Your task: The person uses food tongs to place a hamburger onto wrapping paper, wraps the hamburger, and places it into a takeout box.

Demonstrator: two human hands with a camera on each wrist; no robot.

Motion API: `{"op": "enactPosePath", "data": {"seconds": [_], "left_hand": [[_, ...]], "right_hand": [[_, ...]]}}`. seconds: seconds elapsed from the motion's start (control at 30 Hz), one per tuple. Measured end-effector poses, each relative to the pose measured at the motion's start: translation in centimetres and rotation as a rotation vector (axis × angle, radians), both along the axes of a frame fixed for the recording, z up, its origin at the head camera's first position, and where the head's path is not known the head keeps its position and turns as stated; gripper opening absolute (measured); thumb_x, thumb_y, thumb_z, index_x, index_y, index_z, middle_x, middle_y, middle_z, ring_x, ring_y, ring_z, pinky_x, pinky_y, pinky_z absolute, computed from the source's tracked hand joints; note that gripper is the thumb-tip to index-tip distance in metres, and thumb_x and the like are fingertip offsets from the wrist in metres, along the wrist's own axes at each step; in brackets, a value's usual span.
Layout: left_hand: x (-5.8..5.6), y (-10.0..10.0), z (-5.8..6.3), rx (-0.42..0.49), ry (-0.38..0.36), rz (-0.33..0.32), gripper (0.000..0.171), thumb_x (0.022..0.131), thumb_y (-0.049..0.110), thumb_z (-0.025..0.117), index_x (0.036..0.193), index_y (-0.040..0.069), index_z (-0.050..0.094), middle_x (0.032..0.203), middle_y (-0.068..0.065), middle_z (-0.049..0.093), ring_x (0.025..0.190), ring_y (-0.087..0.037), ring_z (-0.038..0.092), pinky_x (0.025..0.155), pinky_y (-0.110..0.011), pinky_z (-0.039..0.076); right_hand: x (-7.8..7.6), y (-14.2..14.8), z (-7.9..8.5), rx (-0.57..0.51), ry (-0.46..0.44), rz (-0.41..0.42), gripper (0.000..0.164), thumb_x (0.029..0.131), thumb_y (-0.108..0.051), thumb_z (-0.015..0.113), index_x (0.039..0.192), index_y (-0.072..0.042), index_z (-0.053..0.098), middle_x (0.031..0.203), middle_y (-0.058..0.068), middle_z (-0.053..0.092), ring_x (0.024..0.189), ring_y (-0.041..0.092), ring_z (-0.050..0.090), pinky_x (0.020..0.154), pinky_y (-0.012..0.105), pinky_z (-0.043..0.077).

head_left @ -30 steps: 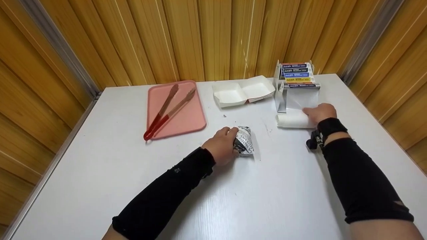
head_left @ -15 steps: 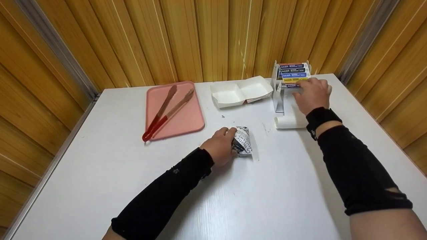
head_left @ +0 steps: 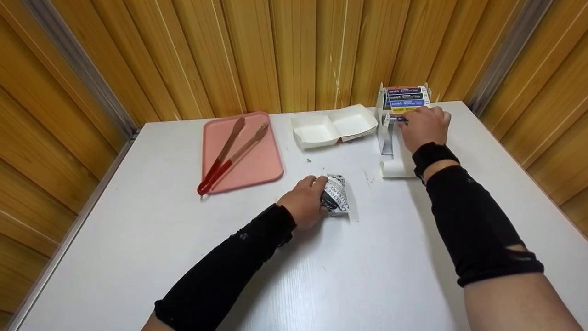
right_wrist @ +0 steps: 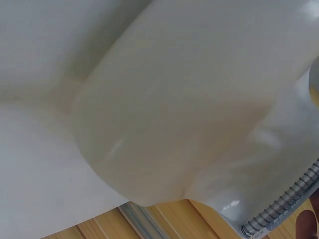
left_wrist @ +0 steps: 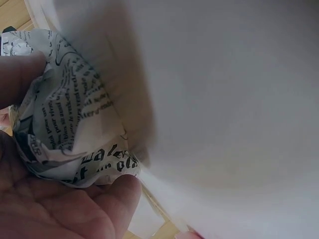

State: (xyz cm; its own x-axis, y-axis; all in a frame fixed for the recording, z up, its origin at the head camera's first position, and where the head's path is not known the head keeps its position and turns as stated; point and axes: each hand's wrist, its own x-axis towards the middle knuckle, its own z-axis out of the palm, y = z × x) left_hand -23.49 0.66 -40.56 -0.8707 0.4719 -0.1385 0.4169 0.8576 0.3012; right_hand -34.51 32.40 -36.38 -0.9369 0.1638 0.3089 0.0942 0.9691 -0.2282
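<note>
- L hand (head_left: 303, 202) holds newsprint-wrapped bundle (head_left: 336, 196), fingers + thumb round its L side; bundle sits approx. mid-counter (head_left: 358, 276).
- R hand (head_left: 426, 126) touches front bar (head_left: 396, 118) of dispenser (head_left: 387, 143), far R; can't tell if fingers grip it.
- White sheet (head_left: 394, 168) runs from bar down to counter, near end curled like a roll.
- Pink tray (head_left: 257, 170) far L w/ red-handled tongs (head_left: 223, 168) on it, tips spread.
- Open white box (head_left: 317, 133) far side, btwn tray & dispenser.
</note>
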Motion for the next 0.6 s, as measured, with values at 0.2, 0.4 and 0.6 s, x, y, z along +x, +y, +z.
{"op": "enactPosePath", "data": {"seconds": [0.2, 0.4, 0.6], "left_hand": [[0.13, 0.03, 0.15, -0.014, 0.003, 0.001, 0.079, 0.103, 0.032, 0.069, 0.168, 0.017, 0.026, 0.167, -0.017, 0.035, 0.153, -0.031, 0.038, 0.115, -0.044, 0.047], [0.09, 0.12, 0.08, -0.034, 0.019, -0.010, 0.079, 0.103, 0.031, 0.068, 0.168, 0.017, 0.025, 0.168, -0.017, 0.034, 0.154, -0.031, 0.037, 0.116, -0.042, 0.046], [0.02, 0.11, 0.00, -0.022, 0.013, -0.002, 0.079, 0.104, 0.033, 0.068, 0.169, 0.017, 0.025, 0.168, -0.016, 0.034, 0.154, -0.030, 0.038, 0.117, -0.042, 0.044]], "right_hand": [[0.06, -0.15, -0.21, -0.012, 0.025, -0.013, 0.037, 0.110, -0.027, 0.059, 0.133, 0.000, 0.071, 0.134, 0.030, 0.064, 0.119, 0.049, 0.047, 0.103, 0.061, 0.030], [0.03, -0.15, -0.32, -0.042, 0.056, -0.026, 0.036, 0.111, -0.026, 0.057, 0.131, -0.001, 0.073, 0.133, 0.028, 0.067, 0.114, 0.048, 0.049, 0.100, 0.060, 0.029], [-0.01, 0.00, -0.06, -0.105, 0.045, -0.052, 0.038, 0.112, -0.029, 0.054, 0.131, -0.001, 0.073, 0.126, 0.028, 0.070, 0.113, 0.047, 0.049, 0.100, 0.060, 0.028]]}}
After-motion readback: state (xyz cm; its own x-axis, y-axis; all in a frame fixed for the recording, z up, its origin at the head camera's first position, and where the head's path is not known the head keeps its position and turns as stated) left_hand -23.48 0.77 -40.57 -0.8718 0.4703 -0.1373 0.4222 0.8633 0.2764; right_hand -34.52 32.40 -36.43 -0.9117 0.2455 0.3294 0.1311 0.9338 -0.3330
